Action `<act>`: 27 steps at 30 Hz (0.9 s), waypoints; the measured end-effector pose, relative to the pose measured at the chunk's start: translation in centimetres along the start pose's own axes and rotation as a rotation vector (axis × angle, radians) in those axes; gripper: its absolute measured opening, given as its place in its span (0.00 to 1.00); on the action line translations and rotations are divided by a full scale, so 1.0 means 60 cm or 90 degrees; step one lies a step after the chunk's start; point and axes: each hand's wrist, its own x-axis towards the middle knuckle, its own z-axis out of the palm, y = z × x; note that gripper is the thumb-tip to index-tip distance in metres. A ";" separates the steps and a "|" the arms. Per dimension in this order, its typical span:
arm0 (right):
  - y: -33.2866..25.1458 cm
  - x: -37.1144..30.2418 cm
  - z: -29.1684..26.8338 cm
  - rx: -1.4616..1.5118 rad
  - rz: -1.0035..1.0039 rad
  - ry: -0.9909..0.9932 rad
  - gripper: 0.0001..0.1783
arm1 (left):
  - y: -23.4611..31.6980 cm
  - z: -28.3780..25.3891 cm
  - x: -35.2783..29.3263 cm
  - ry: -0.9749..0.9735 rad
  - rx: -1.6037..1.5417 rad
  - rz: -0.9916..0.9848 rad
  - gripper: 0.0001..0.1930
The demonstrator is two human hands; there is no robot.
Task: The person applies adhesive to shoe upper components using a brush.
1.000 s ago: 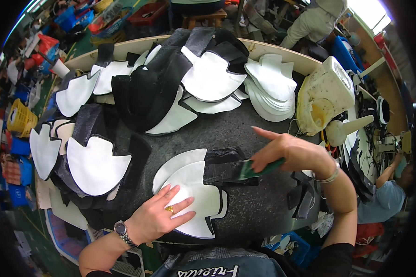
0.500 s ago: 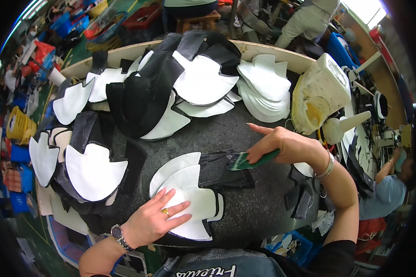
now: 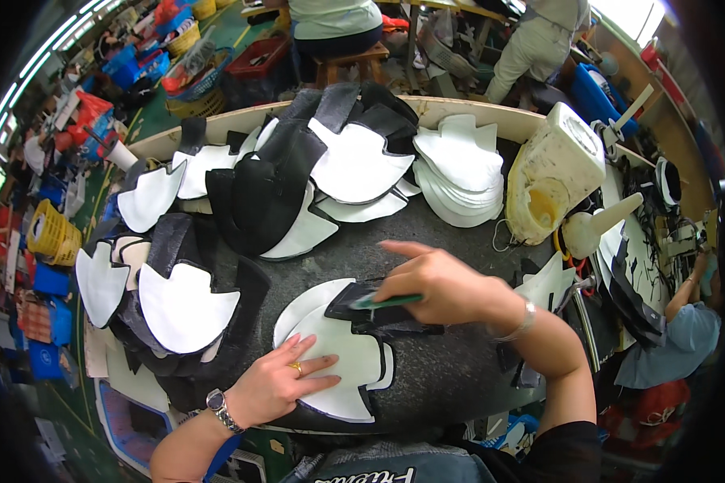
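My left hand (image 3: 275, 386) lies with fingers spread on a white, notched sheet piece (image 3: 338, 348), pressing it against the dark worktop. Under it another white piece shows along the left and right edges. My right hand (image 3: 451, 286) grips a green-handled brush (image 3: 396, 301), index finger pointing out to the left. The brush tip rests at the black strip (image 3: 348, 303) that adjoins the white piece's upper edge. Any coating on the strip is too faint to tell.
Beyond my hands lie black and white cut pieces (image 3: 361, 165) and a white stack (image 3: 459, 181). At the right stand a stained cream plastic jug (image 3: 568, 153) with a cut opening and a pale spouted bottle (image 3: 596, 232). People sit and stand around the bench.
My right hand has moved left and slightly down with the brush, nearer the white piece. My left hand stays on the piece. The whole view has shifted slightly.
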 end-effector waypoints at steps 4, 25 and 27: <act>-0.042 -0.046 -0.107 0.049 0.119 0.161 0.10 | 0.003 -0.002 -0.012 0.000 0.000 -0.010 0.27; 0.029 -0.177 -0.118 -0.379 0.402 0.712 0.12 | 0.042 -0.113 -0.001 0.233 0.206 0.049 0.13; 0.082 -0.212 -0.117 -0.497 0.520 0.648 0.12 | 0.008 -0.120 0.015 0.296 0.176 0.038 0.15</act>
